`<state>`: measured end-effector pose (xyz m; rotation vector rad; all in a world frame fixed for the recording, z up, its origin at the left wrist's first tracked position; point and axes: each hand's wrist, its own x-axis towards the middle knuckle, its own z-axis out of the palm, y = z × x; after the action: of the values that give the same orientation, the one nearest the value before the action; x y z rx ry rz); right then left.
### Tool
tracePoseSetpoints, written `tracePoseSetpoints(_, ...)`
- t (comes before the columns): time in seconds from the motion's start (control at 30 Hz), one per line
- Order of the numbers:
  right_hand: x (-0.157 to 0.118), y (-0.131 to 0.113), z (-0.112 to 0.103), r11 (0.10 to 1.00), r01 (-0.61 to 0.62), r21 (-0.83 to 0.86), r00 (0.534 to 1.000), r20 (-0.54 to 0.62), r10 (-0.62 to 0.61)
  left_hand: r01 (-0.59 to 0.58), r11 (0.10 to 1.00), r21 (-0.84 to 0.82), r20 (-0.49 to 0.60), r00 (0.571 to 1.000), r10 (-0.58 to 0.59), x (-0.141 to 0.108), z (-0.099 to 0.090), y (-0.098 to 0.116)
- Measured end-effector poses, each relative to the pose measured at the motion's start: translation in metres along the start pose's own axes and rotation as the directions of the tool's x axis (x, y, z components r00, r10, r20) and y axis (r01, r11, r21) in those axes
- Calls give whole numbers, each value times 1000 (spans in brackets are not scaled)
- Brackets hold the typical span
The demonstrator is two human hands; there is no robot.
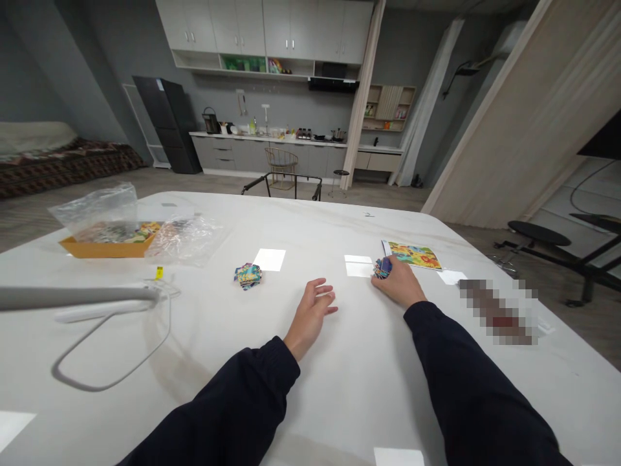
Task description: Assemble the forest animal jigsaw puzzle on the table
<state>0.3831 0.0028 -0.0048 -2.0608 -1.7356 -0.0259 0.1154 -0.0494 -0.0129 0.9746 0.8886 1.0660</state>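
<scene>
Atop white table point(310, 223), R hand point(398, 283) grips colorful pcs point(383, 267), L hand point(310, 316) open nearby.

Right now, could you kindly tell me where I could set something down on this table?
Bare white tabletop lies between the colourful tile stack and the left hand; it's crowded around the orange cardboard tray in clear plastic.

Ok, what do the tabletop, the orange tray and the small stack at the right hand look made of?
The tabletop looks like white stone or laminate: smooth, faintly veined, glossy with light reflections. The orange tray seems matte cardboard, going by its folded-looking edges. The small stack at the right hand may be printed card, with bright faces, but it's too small to tell.
</scene>
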Motion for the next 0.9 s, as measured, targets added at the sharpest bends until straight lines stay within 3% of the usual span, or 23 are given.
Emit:
tracePoseSetpoints(0.23,3,21,7,996,79,47,997,9,-79,-16,999,41,8,1000,16,2,-1,-3)
tracePoseSetpoints(0.47,-13,17,1,997,78,-20,996,-49,-79,-17,999,31,16,1000,16,2,-2,-3)
tracePoseSetpoints(0.57,-22,1,-11,989,135,-55,974,-176,-143,-44,996,79,15,999,43,-2,0,-1)
tracePoseSetpoints(0.67,-43,-31,-22,970,243,16,887,-408,-216,-156,960,234,25,988,155,-4,-5,8)
tracePoseSetpoints(0.73,-63,-57,-24,928,351,124,820,-520,-240,-314,860,401,85,948,306,-1,-19,22)
tracePoseSetpoints(0.77,-73,-69,-23,898,403,178,814,-519,-263,-403,770,495,132,911,391,1,-31,31)
tracePoseSetpoints(0.83,-89,-87,-17,837,474,272,858,-358,-369,-514,523,680,219,823,525,6,-61,52)
tracePoseSetpoints(0.9,-95,-97,-10,836,428,343,904,-161,-396,-476,324,817,214,774,596,10,-96,71)
